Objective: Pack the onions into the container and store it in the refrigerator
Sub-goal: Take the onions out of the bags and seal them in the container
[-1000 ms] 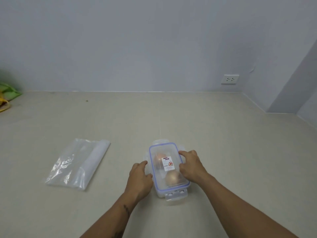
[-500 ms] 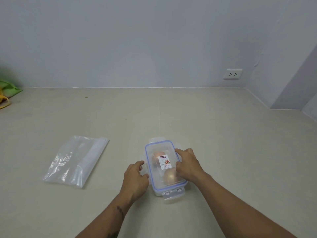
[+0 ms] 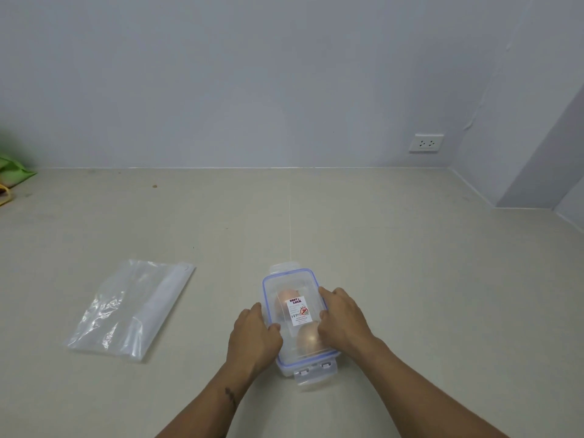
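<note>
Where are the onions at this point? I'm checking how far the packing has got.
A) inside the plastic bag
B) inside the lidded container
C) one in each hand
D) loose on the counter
B: both onions show through the clear lid of the container, with the left hand and right hand on its sides.

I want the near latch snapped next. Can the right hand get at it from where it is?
Probably yes: the right hand rests on the container lid, and the near latch sticks out uncovered, nothing between.
</note>
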Demonstrator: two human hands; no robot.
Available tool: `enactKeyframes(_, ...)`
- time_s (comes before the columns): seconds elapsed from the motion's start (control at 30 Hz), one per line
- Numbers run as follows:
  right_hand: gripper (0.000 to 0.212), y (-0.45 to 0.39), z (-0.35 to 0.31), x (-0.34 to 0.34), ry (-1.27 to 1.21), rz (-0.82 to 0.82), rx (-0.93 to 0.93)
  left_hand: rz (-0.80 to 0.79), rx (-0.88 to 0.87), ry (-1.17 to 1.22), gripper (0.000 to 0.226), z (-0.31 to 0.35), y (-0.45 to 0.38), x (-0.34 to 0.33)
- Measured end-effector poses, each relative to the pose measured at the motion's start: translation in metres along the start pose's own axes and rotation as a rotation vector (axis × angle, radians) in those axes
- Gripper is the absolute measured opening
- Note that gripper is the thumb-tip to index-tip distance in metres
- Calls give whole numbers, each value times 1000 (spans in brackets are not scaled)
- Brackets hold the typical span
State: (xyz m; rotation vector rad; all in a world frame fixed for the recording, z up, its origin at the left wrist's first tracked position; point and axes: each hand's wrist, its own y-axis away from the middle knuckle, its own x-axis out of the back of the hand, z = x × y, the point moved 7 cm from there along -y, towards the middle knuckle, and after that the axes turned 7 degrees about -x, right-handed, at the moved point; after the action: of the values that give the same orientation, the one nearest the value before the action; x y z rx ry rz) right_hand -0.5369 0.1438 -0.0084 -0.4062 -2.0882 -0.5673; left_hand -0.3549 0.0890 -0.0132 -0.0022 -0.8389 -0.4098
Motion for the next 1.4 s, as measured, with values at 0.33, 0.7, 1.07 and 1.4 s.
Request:
enactKeyframes(0.33, 38, -15, 11, 5, -197, -46, -118, -18, -35, -33, 18, 13, -14, -1)
enactKeyframes(0.7, 17, -30, 13, 6, -247, -88, -87, 24, 24, 199, 32, 1, -15, -8)
enactKeyframes(1.07, 23, -20, 9, 8, -211, -26, -143, -29, -20, 273, 28, 0, -24, 0)
enactKeyframes(1.4, 26, 47, 19, -6, -333, 122, -227, -50, -96, 280, 27, -2, -25, 6)
